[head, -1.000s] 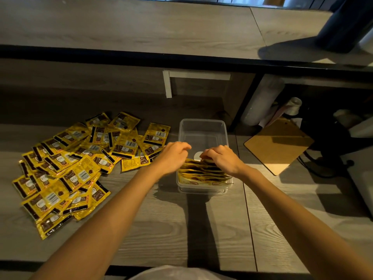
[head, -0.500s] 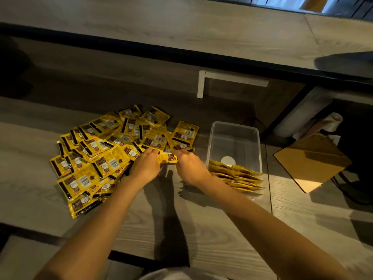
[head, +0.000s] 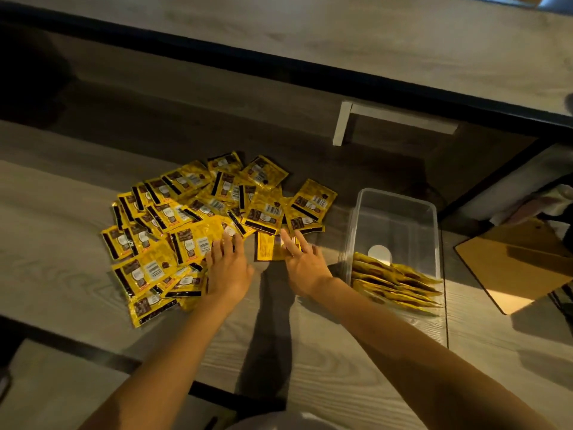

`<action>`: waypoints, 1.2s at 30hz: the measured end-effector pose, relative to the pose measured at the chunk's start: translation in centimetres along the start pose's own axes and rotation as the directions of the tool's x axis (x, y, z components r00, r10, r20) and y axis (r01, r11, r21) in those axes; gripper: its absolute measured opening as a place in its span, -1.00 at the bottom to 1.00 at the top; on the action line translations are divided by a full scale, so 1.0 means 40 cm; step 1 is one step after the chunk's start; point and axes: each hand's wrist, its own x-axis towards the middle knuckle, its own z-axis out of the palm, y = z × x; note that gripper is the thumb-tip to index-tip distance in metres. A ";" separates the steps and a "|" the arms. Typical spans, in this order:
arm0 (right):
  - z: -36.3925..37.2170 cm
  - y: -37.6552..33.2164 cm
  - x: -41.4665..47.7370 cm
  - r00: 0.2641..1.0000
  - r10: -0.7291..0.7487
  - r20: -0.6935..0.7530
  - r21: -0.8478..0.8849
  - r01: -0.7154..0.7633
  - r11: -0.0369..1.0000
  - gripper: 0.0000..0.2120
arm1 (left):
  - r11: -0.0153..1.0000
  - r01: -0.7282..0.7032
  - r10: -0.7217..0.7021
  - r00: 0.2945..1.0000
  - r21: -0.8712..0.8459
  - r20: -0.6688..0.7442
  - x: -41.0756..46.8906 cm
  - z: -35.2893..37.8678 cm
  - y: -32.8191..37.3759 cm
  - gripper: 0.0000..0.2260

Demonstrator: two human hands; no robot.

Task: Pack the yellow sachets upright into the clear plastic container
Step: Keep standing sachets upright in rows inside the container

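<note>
Sachets (head: pixel 192 225) beneath flat, straight fingers (head: pixel 289 244)

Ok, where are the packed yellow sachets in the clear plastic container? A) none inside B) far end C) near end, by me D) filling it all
C: the yellow sachets sit bunched at the near end of the clear plastic container, its far half bare.

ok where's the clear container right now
The clear container sits right of centre in the head view, between the right hand and the brown board.
</note>
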 end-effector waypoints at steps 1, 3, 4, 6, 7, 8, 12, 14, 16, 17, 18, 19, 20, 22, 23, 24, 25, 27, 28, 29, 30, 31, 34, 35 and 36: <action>0.004 -0.003 -0.010 1.000 -0.027 -0.006 -0.005 0.027 1.000 -0.54 | 1.000 -0.025 0.024 0.998 -0.016 -0.052 -0.011 -0.001 0.003 -0.45; 0.013 -0.008 -0.028 0.998 -0.059 -0.018 0.022 0.059 0.998 -0.56 | 0.994 -0.076 0.064 0.987 -0.074 -0.147 -0.030 -0.001 0.011 -0.53; 0.017 -0.010 -0.035 0.998 -0.053 -0.046 0.055 0.056 0.997 -0.56 | 0.989 -0.093 0.071 0.981 -0.117 -0.178 -0.037 -0.002 0.015 -0.56; 0.027 -0.011 -0.041 0.988 -0.009 -0.152 0.151 0.032 0.988 -0.55 | 0.982 -0.101 0.067 0.977 -0.160 -0.200 -0.043 -0.001 0.016 -0.58; 0.033 -0.011 -0.043 0.981 0.018 -0.193 0.191 0.020 0.981 -0.54 | 0.986 -0.090 0.064 0.981 -0.140 -0.185 -0.043 0.004 0.011 -0.56; 0.037 -0.011 -0.044 0.980 0.036 -0.197 0.224 0.009 0.975 -0.49 | 0.991 -0.077 0.060 0.987 -0.113 -0.146 -0.043 0.007 0.006 -0.50; 0.044 -0.005 -0.049 0.998 0.063 -0.018 0.240 -0.057 0.969 -0.27 | 0.995 -0.082 0.086 0.994 -0.056 0.067 -0.049 0.028 -0.020 -0.30; 0.049 -0.009 -0.048 0.996 0.084 -0.026 0.188 -0.077 0.979 -0.31 | 0.993 -0.119 0.118 0.990 0.004 0.073 -0.060 0.040 -0.027 -0.20; 0.045 -0.018 -0.053 0.996 0.085 -0.041 0.108 -0.080 0.991 -0.36 | 0.988 -0.149 0.145 0.987 0.045 0.065 -0.078 0.053 -0.029 -0.07; 0.040 -0.022 -0.058 0.996 0.082 -0.042 0.084 -0.078 0.993 -0.37 | 0.985 -0.161 0.157 0.985 0.066 0.068 -0.088 0.059 -0.028 -0.03; 0.032 -0.026 -0.064 0.995 0.083 -0.049 0.087 -0.078 0.993 -0.38 | 0.981 -0.171 0.164 0.984 0.093 0.071 -0.096 0.062 -0.027 -0.01; 0.024 -0.027 -0.069 0.993 0.096 -0.066 0.123 -0.088 0.988 -0.42 | 0.978 -0.175 0.167 0.983 0.115 0.073 -0.101 0.065 -0.026 -0.03; 0.014 -0.027 -0.073 0.988 0.120 -0.099 0.187 -0.100 0.977 -0.49 | 0.976 -0.177 0.170 0.983 0.123 0.066 -0.104 0.064 -0.025 -0.08; -0.008 -0.022 -0.078 0.971 0.185 -0.150 0.340 -0.125 0.932 -0.68 | 0.974 -0.195 0.192 0.981 0.112 0.040 -0.105 0.059 -0.015 -0.28; -0.018 -0.019 -0.077 0.961 0.225 -0.160 0.431 -0.137 0.892 -0.73 | 0.975 -0.203 0.202 0.979 0.093 0.027 -0.105 0.052 -0.008 -0.40; -0.027 -0.018 -0.077 0.953 0.260 -0.154 0.542 -0.139 0.829 -0.75 | 0.978 -0.199 0.199 0.980 0.059 0.012 -0.104 0.043 0.000 -0.50; -0.037 -0.017 -0.077 0.949 0.285 -0.131 0.662 -0.130 0.738 -0.75 | 0.986 -0.169 0.169 0.986 0.006 -0.006 -0.100 0.031 0.007 -0.57; -0.063 -0.014 -0.080 0.945 0.320 -0.070 0.860 -0.105 0.499 -0.74 | 0.988 -0.074 0.063 0.995 -0.138 -0.080 -0.089 -0.002 0.018 -0.65; -0.080 -0.012 -0.085 0.939 0.340 -0.045 0.916 -0.098 0.390 -0.75 | 0.977 -0.044 0.017 0.992 -0.209 -0.127 -0.083 -0.021 0.022 -0.68; -0.096 -0.007 -0.091 0.931 0.363 -0.036 0.946 -0.085 0.312 -0.76 | 0.961 -0.027 -0.019 0.987 -0.276 -0.160 -0.076 -0.042 0.026 -0.72; -0.112 0.001 -0.096 0.920 0.389 -0.044 0.965 -0.062 0.256 -0.75 | 0.937 -0.032 -0.038 0.981 -0.347 -0.192 -0.072 -0.067 0.034 -0.75; -0.125 0.012 -0.099 0.906 0.418 -0.058 0.978 -0.034 0.208 -0.74 | 0.902 -0.041 -0.055 0.976 -0.430 -0.209 -0.068 -0.093 0.045 -0.77; -0.168 0.053 -0.121 0.862 0.495 -0.111 0.989 0.047 0.141 -0.73 | 0.736 -0.106 -0.074 0.969 -0.669 -0.236 -0.063 -0.177 0.088 -0.84; -0.180 0.072 -0.130 0.853 0.505 -0.131 0.989 0.079 0.123 -0.74 | 0.691 -0.134 -0.062 0.968 -0.711 -0.242 -0.058 -0.199 0.105 -0.87; -0.192 0.091 -0.142 0.843 0.515 -0.157 0.987 0.118 0.109 -0.77 | 0.651 -0.164 -0.038 0.968 -0.741 -0.247 -0.058 -0.221 0.125 -0.90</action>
